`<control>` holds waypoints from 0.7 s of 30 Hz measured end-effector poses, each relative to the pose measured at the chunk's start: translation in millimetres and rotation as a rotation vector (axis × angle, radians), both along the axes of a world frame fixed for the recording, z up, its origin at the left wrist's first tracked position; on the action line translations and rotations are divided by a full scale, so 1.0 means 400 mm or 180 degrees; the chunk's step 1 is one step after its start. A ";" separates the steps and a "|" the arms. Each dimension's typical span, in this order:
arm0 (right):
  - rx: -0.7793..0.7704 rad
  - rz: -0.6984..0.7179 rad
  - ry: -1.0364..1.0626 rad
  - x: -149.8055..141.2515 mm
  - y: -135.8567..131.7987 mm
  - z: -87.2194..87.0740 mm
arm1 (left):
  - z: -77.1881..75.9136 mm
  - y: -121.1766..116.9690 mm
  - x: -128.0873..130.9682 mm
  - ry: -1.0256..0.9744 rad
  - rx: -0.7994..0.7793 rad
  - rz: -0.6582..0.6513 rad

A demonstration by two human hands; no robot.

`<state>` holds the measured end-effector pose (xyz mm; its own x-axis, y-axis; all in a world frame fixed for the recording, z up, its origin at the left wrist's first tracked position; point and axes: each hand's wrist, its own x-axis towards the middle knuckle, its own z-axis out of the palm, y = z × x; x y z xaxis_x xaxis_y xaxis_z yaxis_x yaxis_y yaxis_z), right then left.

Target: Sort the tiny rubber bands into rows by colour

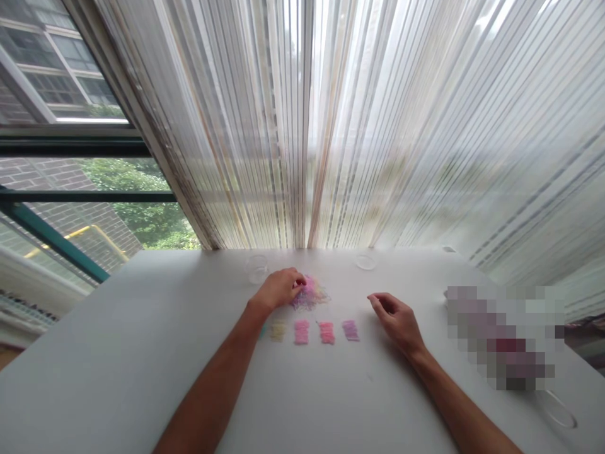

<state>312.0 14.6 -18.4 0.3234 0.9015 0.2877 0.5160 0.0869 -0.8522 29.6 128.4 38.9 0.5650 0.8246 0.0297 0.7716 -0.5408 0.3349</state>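
Note:
A loose pile of tiny, thin pastel pieces (312, 294) lies mid-table, too small for me to tell their kind. My left hand (282, 287) reaches to the pile's left edge with its fingers pinched together. What they hold, if anything, is hidden. Nearer to me, similar pieces lie in colour groups: a yellow group (278, 331), a pink group (301, 331), a coral group (326, 332) and a purple group (350, 330). A teal group (263, 330) is partly covered by my left forearm. Right of the pile, my right hand (396, 320) is closed, thumb and forefinger together; any content is too small to see.
Behind my left hand stands a clear round container (258, 268). A clear round lid or dish (365, 262) lies at the back. On the right is a blurred-out object (496, 340) with a loop strap (558, 410). A striped curtain (302, 126) hangs beyond the white table (118, 353).

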 end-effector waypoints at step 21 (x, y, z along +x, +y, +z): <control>0.0022 -0.0016 0.0009 -0.005 -0.002 0.007 | -0.031 -0.040 0.064 -0.0055 0.0206 -0.0523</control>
<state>310.2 13.7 -15.7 0.3288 0.8978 0.2930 0.5140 0.0902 -0.8531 55.3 112.4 26.3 0.6908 0.7173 0.0907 0.6656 -0.6799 0.3077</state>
